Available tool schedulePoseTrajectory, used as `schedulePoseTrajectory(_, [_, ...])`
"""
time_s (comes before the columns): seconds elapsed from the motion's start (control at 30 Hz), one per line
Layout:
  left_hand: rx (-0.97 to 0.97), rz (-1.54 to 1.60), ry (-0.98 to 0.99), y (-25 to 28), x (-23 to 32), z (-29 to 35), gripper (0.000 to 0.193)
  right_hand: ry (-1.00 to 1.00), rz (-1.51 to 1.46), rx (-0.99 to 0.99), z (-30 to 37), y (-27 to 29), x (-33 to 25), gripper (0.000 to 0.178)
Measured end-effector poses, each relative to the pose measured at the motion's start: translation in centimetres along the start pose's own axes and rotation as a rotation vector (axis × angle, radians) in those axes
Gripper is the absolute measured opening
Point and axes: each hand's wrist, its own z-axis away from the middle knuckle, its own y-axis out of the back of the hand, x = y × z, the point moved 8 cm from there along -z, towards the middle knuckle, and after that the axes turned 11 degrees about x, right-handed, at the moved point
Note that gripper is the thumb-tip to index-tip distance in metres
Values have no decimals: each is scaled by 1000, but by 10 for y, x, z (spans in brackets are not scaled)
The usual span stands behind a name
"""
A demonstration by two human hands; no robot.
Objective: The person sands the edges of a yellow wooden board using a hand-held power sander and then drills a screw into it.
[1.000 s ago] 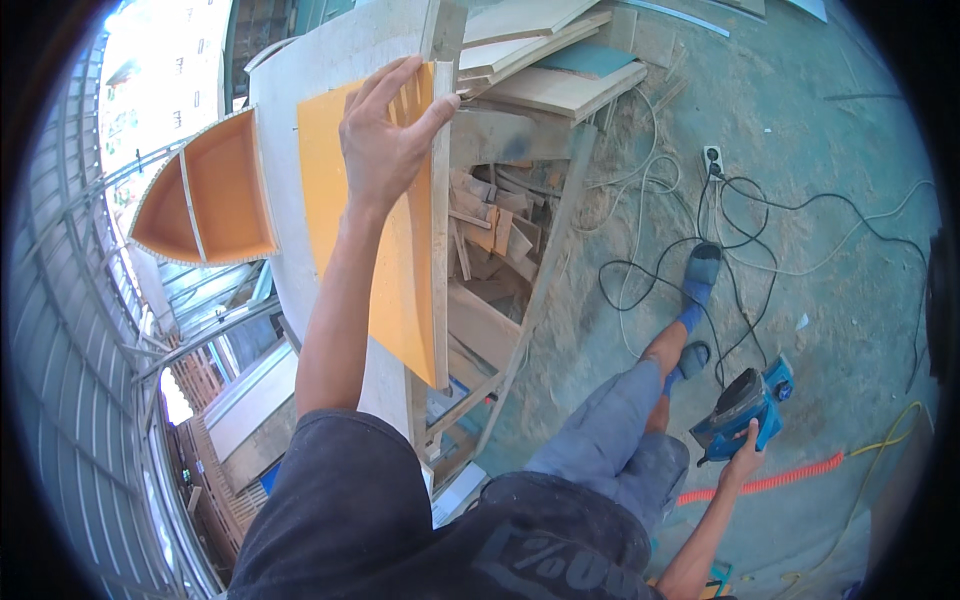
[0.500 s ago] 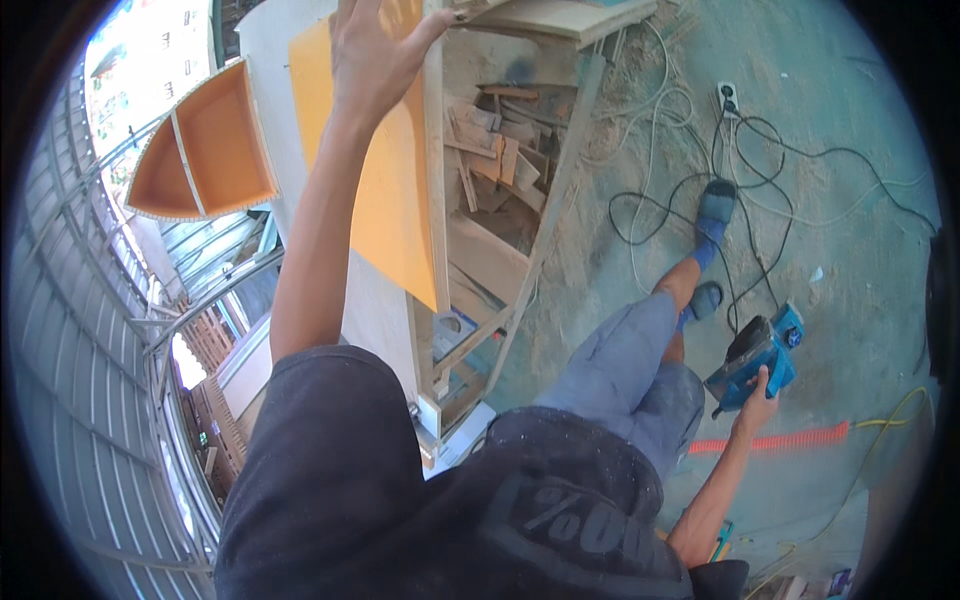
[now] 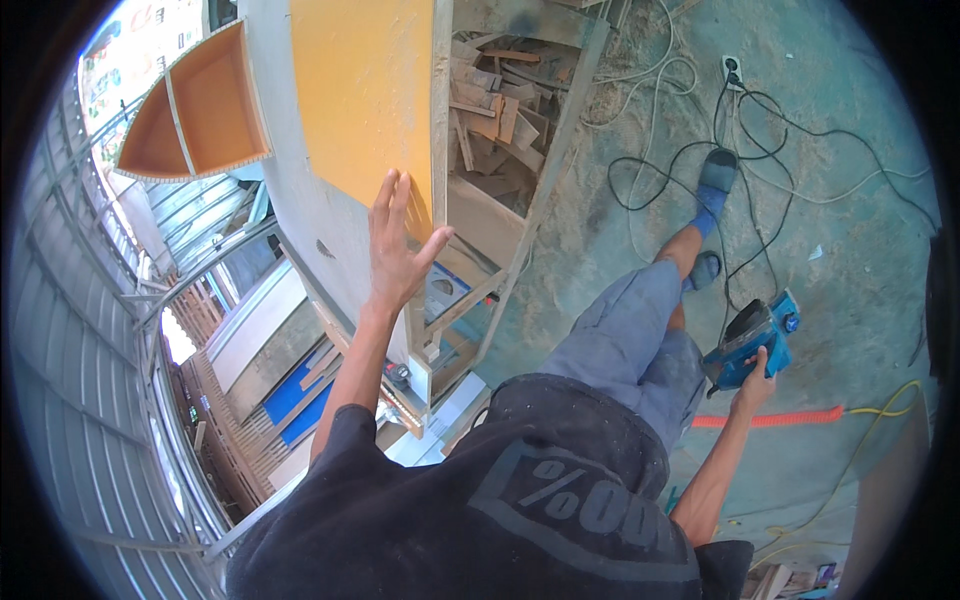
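Observation:
A yellow panel lies on a pale workbench top. At its near right corner is my left hand, fingers stretched out and together, thumb spread; it holds nothing, and the fingertips overlap the panel's near edge. Out to the right, my right hand is wrapped round the handle of a blue electric planer, held low beside my leg, well apart from the panel. The planer's underside faces partly left.
Wood offcuts fill the open bench frame's shelf. Black cables and a power socket lie on the dusty floor, with an orange coiled hose nearer. An orange-lined curved box stands at the far left. Metal railings run along the left.
My left hand has come back from the far part of the yellow panel to its near corner. The right hand keeps hold of the planer, almost unmoved.

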Motion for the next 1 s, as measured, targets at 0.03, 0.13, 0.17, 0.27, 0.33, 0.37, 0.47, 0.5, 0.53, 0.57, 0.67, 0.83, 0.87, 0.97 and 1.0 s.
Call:
schedulePoseTrajectory(0.03, [5,4,23,1,-3,7,93,4,-1,-4,1,0,-2,25])
schedulePoseTrajectory(0.13, [9,20,44,2,-10,18,92,19,10,-11,3,0,-6,26])
schedulePoseTrajectory(0.17, [9,26,43,2,-10,19,92,28,26,-11,4,1,-7,26])
schedulePoseTrajectory(0.27, [16,36,32,5,-9,20,91,60,18,-35,3,0,-12,27])
schedulePoseTrajectory(0.33, [24,39,33,5,-8,19,91,79,14,-30,3,1,-14,28])
schedulePoseTrajectory(0.37, [26,40,30,4,-6,16,91,84,20,-13,3,2,-15,29])
schedulePoseTrajectory(0.47, [62,-8,19,6,-5,5,89,85,47,25,6,2,-26,31])
schedulePoseTrajectory(0.5, [85,-14,-4,9,-4,-2,88,81,61,35,9,0,-30,32])
schedulePoseTrajectory(0.53, [107,-16,-26,12,0,-16,88,71,25,32,10,0,-31,33])
schedulePoseTrajectory(0.57, [129,-14,-51,11,4,-33,87,62,-12,34,8,1,-30,33])
schedulePoseTrajectory(0.67, [202,7,-153,14,20,-81,87,34,-62,39,10,-2,-29,34])
schedulePoseTrajectory(0.83, [213,69,-206,15,38,-123,80,43,-20,62,7,-5,-30,36])
schedulePoseTrajectory(0.87, [220,46,-224,13,38,-123,79,55,8,72,5,-3,-31,37])
schedulePoseTrajectory(0.97, [214,45,-215,12,37,-122,77,81,43,94,11,-2,-38,38])
schedulePoseTrajectory(1.0, [209,55,-200,13,36,-122,77,88,47,99,14,-3,-42,39])
